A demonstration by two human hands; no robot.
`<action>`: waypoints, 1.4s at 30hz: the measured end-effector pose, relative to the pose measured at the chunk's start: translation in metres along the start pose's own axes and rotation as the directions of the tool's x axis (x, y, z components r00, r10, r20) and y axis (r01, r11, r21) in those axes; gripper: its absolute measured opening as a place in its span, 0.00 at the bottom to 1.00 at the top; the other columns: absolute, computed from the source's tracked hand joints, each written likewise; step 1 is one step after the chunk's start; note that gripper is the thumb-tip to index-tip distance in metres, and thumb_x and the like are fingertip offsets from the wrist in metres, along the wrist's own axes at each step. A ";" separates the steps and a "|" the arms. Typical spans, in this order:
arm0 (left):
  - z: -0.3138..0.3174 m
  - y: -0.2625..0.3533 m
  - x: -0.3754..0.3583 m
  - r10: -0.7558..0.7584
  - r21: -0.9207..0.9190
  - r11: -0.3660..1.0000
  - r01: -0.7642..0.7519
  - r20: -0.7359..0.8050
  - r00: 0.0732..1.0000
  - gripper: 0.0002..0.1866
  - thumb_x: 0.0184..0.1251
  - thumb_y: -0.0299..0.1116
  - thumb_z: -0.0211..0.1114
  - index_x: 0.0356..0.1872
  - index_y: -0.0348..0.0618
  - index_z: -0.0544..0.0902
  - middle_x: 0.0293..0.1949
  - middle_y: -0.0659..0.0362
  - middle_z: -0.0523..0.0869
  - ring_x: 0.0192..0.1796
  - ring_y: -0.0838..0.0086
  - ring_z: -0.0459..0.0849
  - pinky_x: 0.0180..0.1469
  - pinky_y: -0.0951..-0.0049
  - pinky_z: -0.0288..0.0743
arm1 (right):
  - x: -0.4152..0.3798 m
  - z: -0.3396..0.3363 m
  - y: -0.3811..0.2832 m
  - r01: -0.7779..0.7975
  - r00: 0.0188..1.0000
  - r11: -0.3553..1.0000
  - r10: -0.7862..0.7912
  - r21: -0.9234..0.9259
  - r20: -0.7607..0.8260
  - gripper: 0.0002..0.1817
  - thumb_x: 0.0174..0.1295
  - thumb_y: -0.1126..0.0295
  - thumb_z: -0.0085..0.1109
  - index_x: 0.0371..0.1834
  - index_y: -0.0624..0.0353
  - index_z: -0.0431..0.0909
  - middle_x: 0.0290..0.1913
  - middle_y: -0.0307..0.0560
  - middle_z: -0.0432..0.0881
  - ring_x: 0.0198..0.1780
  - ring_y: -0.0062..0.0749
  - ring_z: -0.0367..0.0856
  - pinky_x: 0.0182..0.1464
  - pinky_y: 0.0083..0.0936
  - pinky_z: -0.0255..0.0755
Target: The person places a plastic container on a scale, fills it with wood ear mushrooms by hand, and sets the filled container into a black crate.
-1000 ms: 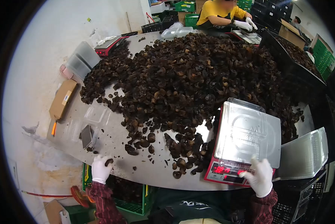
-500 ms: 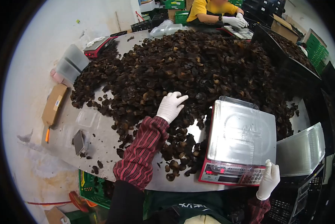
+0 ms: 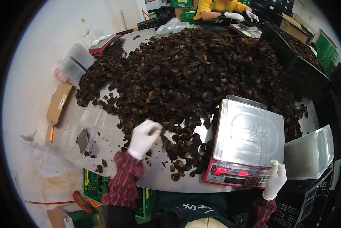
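Note:
A large heap of dark brown, curled mushroom-like pieces [image 3: 193, 72] spreads over the metal table. My left hand [image 3: 144, 137], white-gloved, is at the heap's near left edge with its fingers curled together; what they hold, if anything, is hidden. A red and silver scale [image 3: 250, 133] bears a clear plastic tray [image 3: 248, 131] lying on its plate. My right hand [image 3: 275, 178], also gloved, touches the scale's near right corner and the tray's edge, its fingers closed there. Stacked clear trays [image 3: 310, 152] lean right of the scale.
A person in yellow [image 3: 206, 10] with white gloves works across the table at another scale. Another red scale [image 3: 101, 45] and clear containers [image 3: 76, 60] stand at the left. A dark crate [image 3: 297, 57] is at right. A green crate [image 3: 92, 186] sits below the front edge.
My left hand has moved back from the heap toward me and to the left, and its fingers have curled in. My right hand stays at the scale. The other person's hands have moved apart.

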State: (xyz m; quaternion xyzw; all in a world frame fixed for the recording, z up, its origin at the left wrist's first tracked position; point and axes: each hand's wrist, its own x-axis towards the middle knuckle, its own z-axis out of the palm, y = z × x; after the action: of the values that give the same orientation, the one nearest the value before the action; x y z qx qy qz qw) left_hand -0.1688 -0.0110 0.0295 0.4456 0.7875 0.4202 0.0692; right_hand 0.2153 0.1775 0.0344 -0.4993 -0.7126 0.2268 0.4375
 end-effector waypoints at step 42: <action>0.053 -0.016 -0.021 0.209 0.249 0.949 -0.192 -0.045 0.977 0.10 0.50 0.28 0.69 0.36 0.45 0.85 0.34 0.58 0.79 0.41 0.63 0.77 0.43 0.65 0.72 | -0.006 0.004 -0.002 -0.162 0.985 0.987 0.161 0.011 0.064 0.08 0.65 0.70 0.58 0.36 0.67 0.78 0.28 0.42 0.77 0.21 0.17 0.69 0.25 0.18 0.65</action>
State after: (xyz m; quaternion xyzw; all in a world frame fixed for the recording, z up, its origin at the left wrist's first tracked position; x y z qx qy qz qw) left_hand -0.1413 0.0006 -0.0212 0.5133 0.7855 0.3410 -0.0570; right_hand 0.2121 0.1720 0.0317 -0.5446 -0.6814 0.2829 0.3988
